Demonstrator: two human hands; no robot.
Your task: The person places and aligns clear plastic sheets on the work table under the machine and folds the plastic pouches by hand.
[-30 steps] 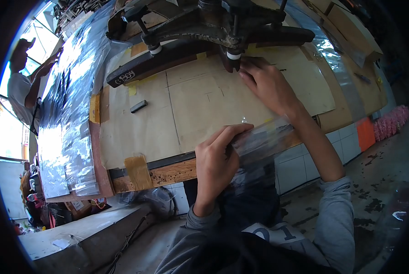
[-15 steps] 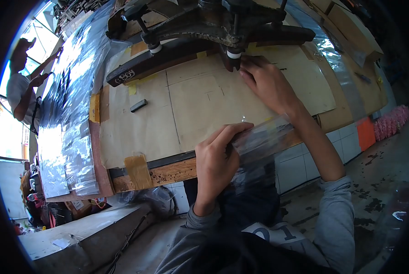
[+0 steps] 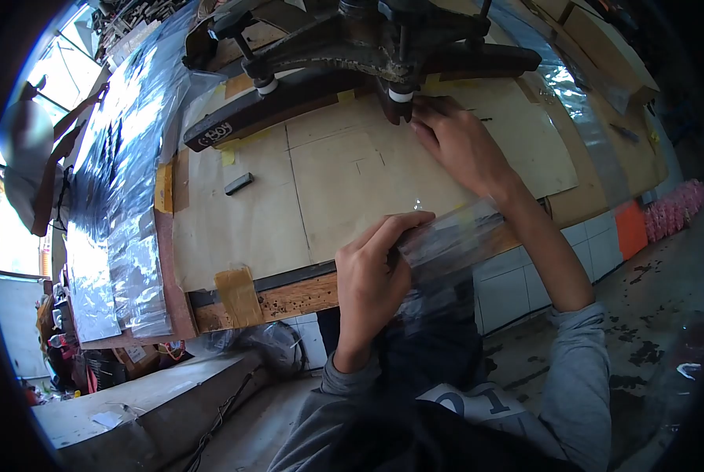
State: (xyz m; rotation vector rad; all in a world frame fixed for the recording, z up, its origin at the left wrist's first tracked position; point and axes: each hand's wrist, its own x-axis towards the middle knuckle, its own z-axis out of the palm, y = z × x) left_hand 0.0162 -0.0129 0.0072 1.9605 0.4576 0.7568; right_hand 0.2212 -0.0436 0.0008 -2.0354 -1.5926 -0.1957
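My left hand is closed around a bunch of clear plastic bags at the front edge of the board. The plastic stretches right from the fist to beneath my right wrist. My right hand rests farther back on the board, its fingers drawn together beside the forked metal foot of a machine. Whatever those fingertips hold, if anything, is hidden. Under both hands lies a pale paper sheet with drawn lines. A small dark block sits on it, left of my hands.
A heavy dark bar of the machine spans the back of the board. Shiny plastic sheeting covers the left side. At the far left stands another person. A cardboard box is at the back right; pink bundles lie beyond the board.
Both my hands and the plastic stay almost where they were. At the far left the other person has shifted, lowering the arms slightly.
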